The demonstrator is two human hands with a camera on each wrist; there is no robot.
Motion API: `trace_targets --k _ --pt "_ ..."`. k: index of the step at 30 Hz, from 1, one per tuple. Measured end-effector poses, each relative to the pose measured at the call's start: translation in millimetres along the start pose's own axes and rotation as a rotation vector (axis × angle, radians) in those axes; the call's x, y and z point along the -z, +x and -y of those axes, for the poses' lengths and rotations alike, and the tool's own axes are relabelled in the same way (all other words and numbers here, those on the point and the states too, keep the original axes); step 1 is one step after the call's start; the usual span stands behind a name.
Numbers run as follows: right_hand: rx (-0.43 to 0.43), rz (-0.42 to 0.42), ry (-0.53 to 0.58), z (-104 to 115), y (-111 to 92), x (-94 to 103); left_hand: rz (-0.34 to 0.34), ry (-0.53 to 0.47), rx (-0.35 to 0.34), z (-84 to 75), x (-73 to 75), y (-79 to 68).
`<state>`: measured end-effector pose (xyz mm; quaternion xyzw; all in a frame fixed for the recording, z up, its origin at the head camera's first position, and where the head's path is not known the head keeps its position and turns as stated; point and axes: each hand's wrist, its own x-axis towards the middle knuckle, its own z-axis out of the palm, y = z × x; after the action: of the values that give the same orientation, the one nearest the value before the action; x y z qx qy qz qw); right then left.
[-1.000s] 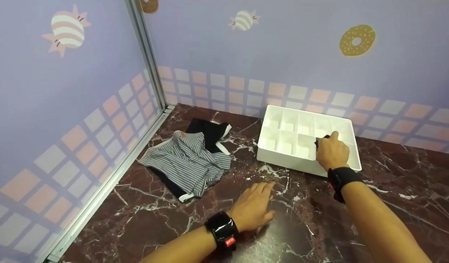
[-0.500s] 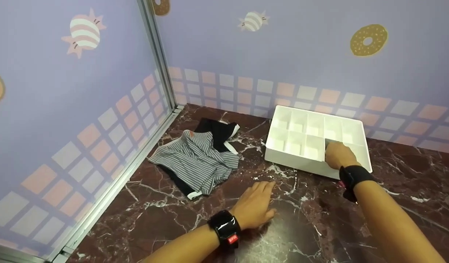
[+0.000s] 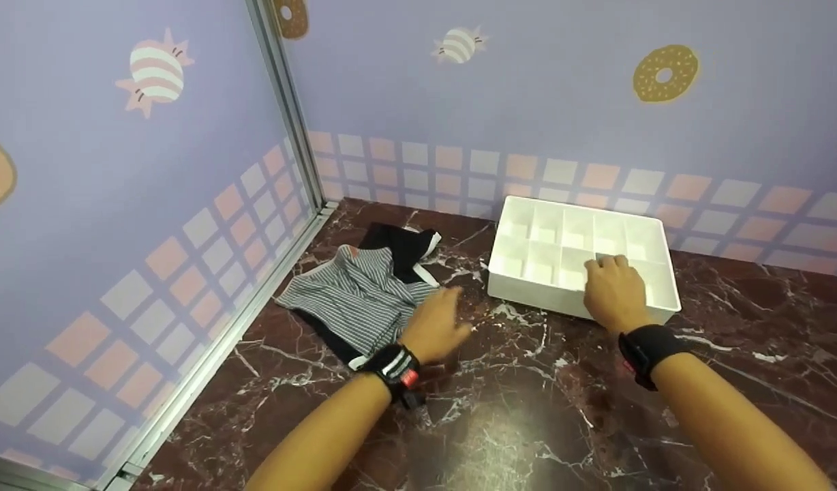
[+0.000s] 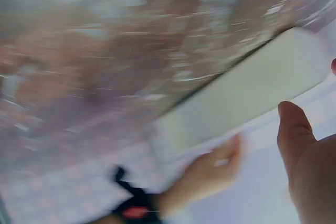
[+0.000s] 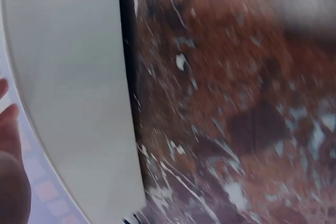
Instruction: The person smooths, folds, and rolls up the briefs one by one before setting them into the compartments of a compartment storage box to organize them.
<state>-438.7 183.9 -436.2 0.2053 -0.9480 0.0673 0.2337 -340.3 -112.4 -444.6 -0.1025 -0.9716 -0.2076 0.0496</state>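
My left hand (image 3: pixel 435 327), fingers loosely extended, is over the right edge of a grey striped garment (image 3: pixel 357 293) that looks like underpants. Beneath that lies a black garment (image 3: pixel 398 245) with white trim. At the right stands a white compartment box (image 3: pixel 538 286). My right hand (image 3: pixel 616 290) is over its near rim, fingers bent slightly downward. A small dark grey bit of cloth (image 3: pixel 602 257) shows just beyond those fingers, in a near compartment; the hand hides the rest. In the right wrist view the thumb (image 5: pixel 9 129) is beside the box wall, with nothing visible in its grasp.
The dark red marbled tabletop (image 3: pixel 514 409) runs under everything. A patterned back wall (image 3: pixel 561 102) rises right behind the box. On the left, a side wall (image 3: pixel 71 170) meets the table along a metal rail (image 3: pixel 221 354).
My left hand has moved forward and left, from the bare table to the striped garment. The right hand lowered the dark cloth into a compartment and has risen slightly, the cloth now mostly hidden.
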Motion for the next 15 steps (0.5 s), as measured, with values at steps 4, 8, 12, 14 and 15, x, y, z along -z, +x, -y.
trace_targets --k 4,8,12,14,15 --pt "0.116 -0.116 0.025 19.8 8.4 -6.9 -0.071 -0.05 0.179 38.3 21.8 14.2" --pt "0.187 -0.121 0.042 44.7 15.1 -12.5 -0.098 -0.006 0.369 75.9 42.1 20.7" --pt "0.242 -0.099 0.034 71.8 18.3 -16.9 -0.091 0.063 0.591 121.3 54.2 18.3" --pt "0.279 -0.101 0.033 85.1 18.7 -18.6 -0.083 0.099 0.698 148.7 55.7 12.2" --pt "0.295 -0.102 0.033 91.1 18.8 -19.5 -0.086 0.107 0.745 161.7 56.1 7.7"
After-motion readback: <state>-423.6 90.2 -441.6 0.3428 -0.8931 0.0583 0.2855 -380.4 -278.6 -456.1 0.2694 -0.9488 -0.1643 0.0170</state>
